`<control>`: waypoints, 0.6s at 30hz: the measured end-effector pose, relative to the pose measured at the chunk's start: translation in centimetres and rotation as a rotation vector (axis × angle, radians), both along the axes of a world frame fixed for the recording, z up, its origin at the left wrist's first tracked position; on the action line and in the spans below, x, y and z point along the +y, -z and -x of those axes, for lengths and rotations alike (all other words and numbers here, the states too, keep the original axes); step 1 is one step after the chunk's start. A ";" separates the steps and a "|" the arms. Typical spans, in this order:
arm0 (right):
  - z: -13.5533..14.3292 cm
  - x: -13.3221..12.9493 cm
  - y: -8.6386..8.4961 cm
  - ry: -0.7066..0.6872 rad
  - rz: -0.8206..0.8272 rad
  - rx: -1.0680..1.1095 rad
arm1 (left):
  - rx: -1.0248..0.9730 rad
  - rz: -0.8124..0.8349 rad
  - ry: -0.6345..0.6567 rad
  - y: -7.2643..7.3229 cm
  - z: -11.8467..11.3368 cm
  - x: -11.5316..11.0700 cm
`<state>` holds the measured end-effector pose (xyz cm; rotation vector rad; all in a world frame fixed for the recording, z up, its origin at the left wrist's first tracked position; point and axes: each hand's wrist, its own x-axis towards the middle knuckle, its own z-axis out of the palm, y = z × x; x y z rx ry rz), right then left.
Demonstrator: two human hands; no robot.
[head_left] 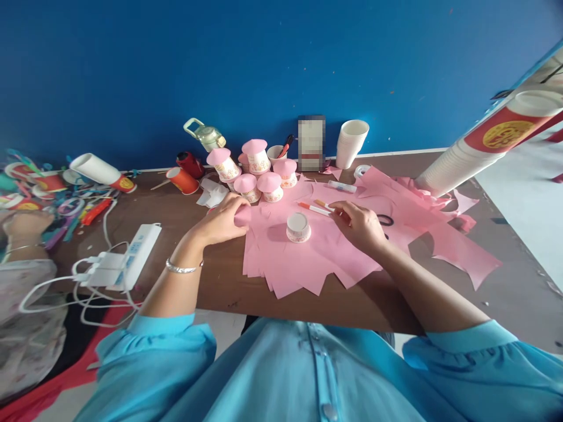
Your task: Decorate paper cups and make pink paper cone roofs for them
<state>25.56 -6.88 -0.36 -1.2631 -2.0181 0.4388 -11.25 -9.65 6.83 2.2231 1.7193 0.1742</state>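
My left hand [223, 220] curls around a pink paper cone [242, 216] at the left edge of the paper sheets. My right hand [358, 224] is closed, with fingertips at the end of a thin pen-like stick with a tan tip [324, 205]. Beside it lies a white pen with an orange end [314, 208]. Between my hands a small paper cup [298, 227] stands upside down on the pink paper sheets [299, 269]. Behind it stand several upside-down cups with pink cone roofs [270, 186], some stacked higher than others.
A phone [311, 143] and a stack of white cups [352, 143] stand by the wall. A long cup stack [479, 153] leans at right. Left are an orange cup [182, 180], a power strip [134, 258] with cables, and another person's hand [30, 225] near craft clutter.
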 end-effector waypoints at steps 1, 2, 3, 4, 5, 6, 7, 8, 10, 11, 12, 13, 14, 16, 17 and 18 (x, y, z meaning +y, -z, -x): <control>0.6 -0.5 -0.9 -0.017 0.085 0.089 | -0.042 -0.040 0.051 -0.7 -0.6 -0.5; 1.2 -1.1 -1.9 -0.054 0.180 0.175 | -0.078 -0.083 0.114 -1.4 -1.4 -0.9; 1.9 -1.8 -2.9 -0.090 0.265 0.255 | -0.106 -0.135 0.173 -2.1 -2.3 -1.3; 2.6 -2.5 -3.9 -0.129 0.337 0.335 | -0.129 -0.178 0.228 -2.7 -3.4 -1.7; 3.3 -3.2 -4.7 -0.181 0.402 0.403 | -0.153 -0.219 0.269 -3.3 -4.5 -2.1; 4.0 -3.9 -5.3 -0.222 0.448 0.465 | -0.173 -0.258 0.297 -3.7 -5.6 -2.4; 4.6 -4.4 -5.8 -0.256 0.485 0.508 | -0.188 -0.287 0.325 -4.0 -6.7 -2.6; 5.1 -4.9 -6.1 -0.274 0.514 0.548 | -0.195 -0.295 0.350 -4.2 -7.6 -2.7; 5.8 -5.5 -6.3 -0.272 0.566 0.601 | -0.212 -0.309 0.395 -4.1 -9.1 -2.8; 5.9 -5.7 -6.3 -0.262 0.589 0.627 | -0.221 -0.310 0.413 -4.0 -9.6 -2.8; 6.0 -5.8 -6.3 -0.255 0.612 0.650 | -0.232 -0.309 0.425 -3.8 -10.0 -2.7; 6.0 -5.9 -6.2 -0.250 0.634 0.672 | -0.245 -0.306 0.428 -3.6 -10.2 -2.6; 5.9 -5.9 -6.1 -0.247 0.652 0.690 | -0.261 -0.298 0.424 -3.5 -10.4 -2.6; 5.6 -5.8 -5.9 -0.247 0.677 0.712 | -0.307 -0.269 0.393 -3.3 -10.5 -2.5; 5.4 -5.7 -5.8 -0.247 0.685 0.723 | -0.337 -0.237 0.368 -3.2 -10.4 -2.4; 5.3 -5.6 -5.6 -0.248 0.693 0.739 | -0.376 -0.194 0.339 -3.1 -10.3 -2.3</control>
